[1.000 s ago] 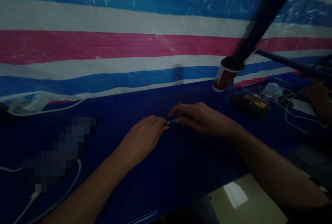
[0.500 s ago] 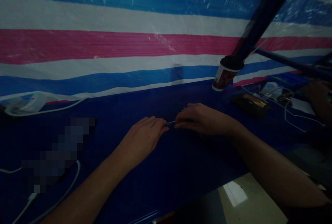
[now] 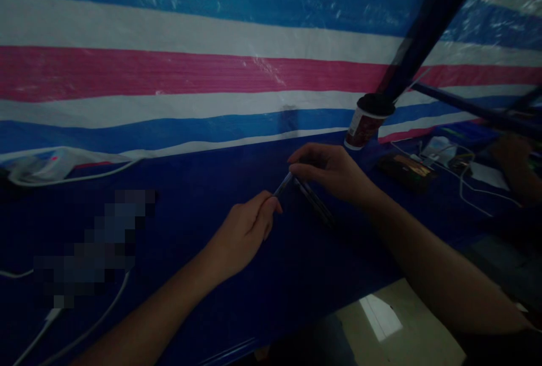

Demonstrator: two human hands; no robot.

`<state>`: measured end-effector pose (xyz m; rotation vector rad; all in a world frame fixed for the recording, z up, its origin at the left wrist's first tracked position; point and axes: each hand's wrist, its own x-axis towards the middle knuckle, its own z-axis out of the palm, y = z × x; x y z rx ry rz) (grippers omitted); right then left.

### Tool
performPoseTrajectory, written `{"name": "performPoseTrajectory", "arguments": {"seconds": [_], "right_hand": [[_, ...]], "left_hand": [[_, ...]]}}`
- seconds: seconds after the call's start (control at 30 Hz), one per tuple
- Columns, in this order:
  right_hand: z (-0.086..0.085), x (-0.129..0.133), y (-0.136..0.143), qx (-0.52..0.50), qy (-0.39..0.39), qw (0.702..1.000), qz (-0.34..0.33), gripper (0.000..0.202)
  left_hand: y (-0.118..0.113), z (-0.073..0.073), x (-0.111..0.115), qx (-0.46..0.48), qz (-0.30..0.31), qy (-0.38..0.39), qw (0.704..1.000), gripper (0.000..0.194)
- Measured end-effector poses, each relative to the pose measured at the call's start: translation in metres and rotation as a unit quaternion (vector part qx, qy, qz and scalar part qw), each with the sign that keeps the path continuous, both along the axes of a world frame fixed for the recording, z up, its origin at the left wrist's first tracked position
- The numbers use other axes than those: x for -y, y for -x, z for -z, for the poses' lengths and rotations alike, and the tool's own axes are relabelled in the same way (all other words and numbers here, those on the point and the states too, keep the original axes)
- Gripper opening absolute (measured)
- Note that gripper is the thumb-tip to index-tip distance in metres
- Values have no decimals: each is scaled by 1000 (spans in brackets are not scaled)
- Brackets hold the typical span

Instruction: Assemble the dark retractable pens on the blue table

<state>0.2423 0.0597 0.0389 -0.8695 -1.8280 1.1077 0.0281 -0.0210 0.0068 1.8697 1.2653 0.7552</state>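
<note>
Low over the blue table (image 3: 190, 298), my left hand (image 3: 249, 225) is closed around the lower end of a slim, partly see-through pen (image 3: 282, 185). The pen tilts up to the right. My right hand (image 3: 328, 168) pinches its upper end between thumb and fingers; the tip is hidden there. Beneath my right hand, dark pens (image 3: 315, 203) lie close together on the table, too dim to count.
A lidded paper cup (image 3: 363, 127) stands near the back, left of a dark box-like thing (image 3: 406, 171). White cables (image 3: 478, 188) and another person's hand (image 3: 512, 154) are at right. A blurred-out device (image 3: 97, 242) lies left. Striped sheeting (image 3: 190, 72) hangs behind.
My hands have turned the pen from nearly level to a steep slant. My right hand rose, my left rolled over, and the dark pens on the table came into sight.
</note>
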Motion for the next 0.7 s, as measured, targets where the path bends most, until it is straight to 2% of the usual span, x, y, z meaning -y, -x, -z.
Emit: {"name": "performPoseTrajectory", "arguments": {"seconds": [0.13,0.27,0.5,0.7], "right_hand": [[12,5,15,-113,59,992,22,36],[16,12,22,-159,44,986,22,29],[14,7,18,-130,15,990,60,20],[15,-8,8,-97,-18,990,99,15]], "left_hand": [[-12,3,5,59,21,54,997,38],[-18,6,4,88,14,77,993,35],[-16,7,4,72,17,60,995,39],[-10,13,-5,110,-75,5,991,36]]}}
